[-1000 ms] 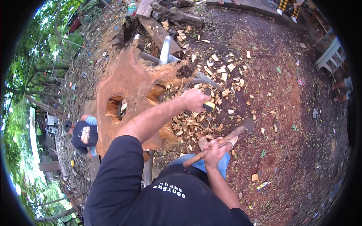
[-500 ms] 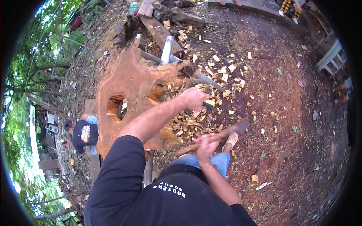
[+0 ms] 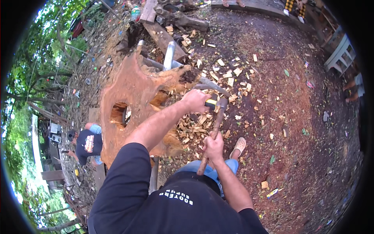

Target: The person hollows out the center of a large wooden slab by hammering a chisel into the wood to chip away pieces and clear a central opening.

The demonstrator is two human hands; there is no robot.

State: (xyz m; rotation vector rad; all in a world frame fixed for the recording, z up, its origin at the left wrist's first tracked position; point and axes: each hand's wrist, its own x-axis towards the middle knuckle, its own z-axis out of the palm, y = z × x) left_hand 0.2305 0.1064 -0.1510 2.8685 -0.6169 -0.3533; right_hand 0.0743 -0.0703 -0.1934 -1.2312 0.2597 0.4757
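Note:
My left hand (image 3: pixel 196 101) is closed around a chisel with a yellow and black handle (image 3: pixel 210 103), held at the right edge of a big reddish-brown wood slab (image 3: pixel 134 87). Its blade is hidden behind the hand. In my right hand (image 3: pixel 214 148) is a hammer (image 3: pixel 218 123), gripped midway along its wooden handle. The hammer's head is up against the butt of the chisel, or very close to it. Hollows are cut into the slab, and one is a hole (image 3: pixel 119 114) on its left.
Wood chips (image 3: pixel 196 126) lie around the slab's right edge. Metal legs (image 3: pixel 168 56) and old logs (image 3: pixel 183 19) are beyond it. Another person (image 3: pixel 89 144) is at the left. A white plastic chair (image 3: pixel 341 54) stands far right.
My right hand has swung the hammer up and to the left, bringing its head to the chisel's end. The left hand keeps hold of the chisel, nearly in place.

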